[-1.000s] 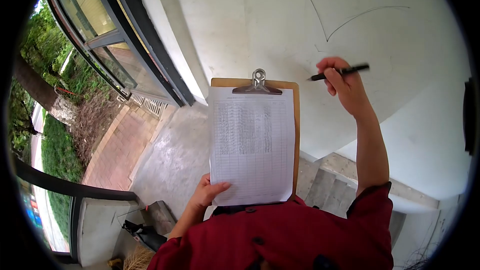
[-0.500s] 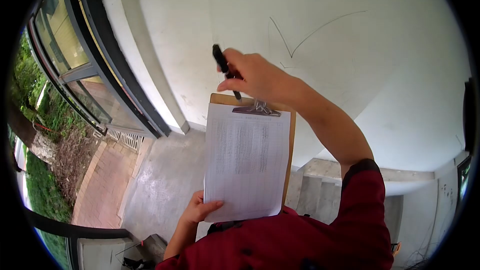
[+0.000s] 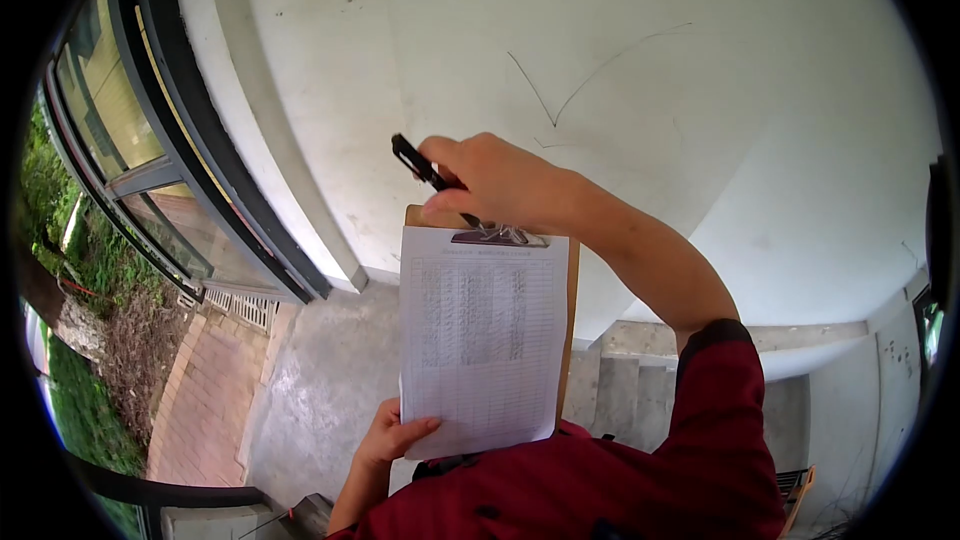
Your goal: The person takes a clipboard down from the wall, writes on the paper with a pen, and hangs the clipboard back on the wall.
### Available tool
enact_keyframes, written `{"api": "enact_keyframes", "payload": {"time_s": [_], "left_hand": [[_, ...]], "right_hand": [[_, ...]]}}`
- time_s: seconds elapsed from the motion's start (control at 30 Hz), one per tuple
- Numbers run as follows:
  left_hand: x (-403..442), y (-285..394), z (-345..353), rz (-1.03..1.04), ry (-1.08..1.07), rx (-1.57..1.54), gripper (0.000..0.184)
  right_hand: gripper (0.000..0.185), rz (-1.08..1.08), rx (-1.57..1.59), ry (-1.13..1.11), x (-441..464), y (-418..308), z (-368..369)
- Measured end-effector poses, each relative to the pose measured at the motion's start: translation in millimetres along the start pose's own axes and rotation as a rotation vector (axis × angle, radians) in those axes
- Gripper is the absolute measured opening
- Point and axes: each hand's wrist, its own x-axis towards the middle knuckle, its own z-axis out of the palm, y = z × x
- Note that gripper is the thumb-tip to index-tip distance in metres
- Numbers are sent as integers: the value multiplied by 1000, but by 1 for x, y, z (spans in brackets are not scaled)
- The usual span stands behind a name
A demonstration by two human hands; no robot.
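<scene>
My left hand (image 3: 392, 432) grips the lower left corner of a brown clipboard (image 3: 568, 340), its thumb lying on the paper. Printed sheets (image 3: 478, 330) with a filled table in the upper part and blank rows below lie on the board. A metal clip (image 3: 500, 236) holds them at the top edge, partly hidden by my right hand (image 3: 480, 180). That hand is closed around a black pen (image 3: 420, 162), whose lower end points down at the clip.
A pale wall (image 3: 640, 80) with a drawn check-like mark (image 3: 556, 122) rises beyond the clipboard. Dark-framed glass doors (image 3: 130, 140) stand at the left, with greenery and brick paving (image 3: 205, 390) outside. Grey steps (image 3: 635, 390) lie at the lower right.
My right hand has swung left from the wall to the clipboard's top with the pen. The view has shifted, so the wall mark sits further left. My left hand keeps its hold.
</scene>
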Motion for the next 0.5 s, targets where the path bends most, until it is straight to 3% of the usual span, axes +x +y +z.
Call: {"api": "enact_keyframes", "payload": {"time_s": [0.13, 0.23, 0.5], "left_hand": [[-3, 6, 3, -17, -5, -49, 25], [-1, 0, -3, 15, -11, 18, 24], [-2, 1, 0, 2, 4, -10, 24]], "right_hand": [[30, -36, 18, 61, 8, 8, 6], [29, 16, -80, -66, 7, 9, 9], [28, -14, 4, 23, 9, 12, 9]]}}
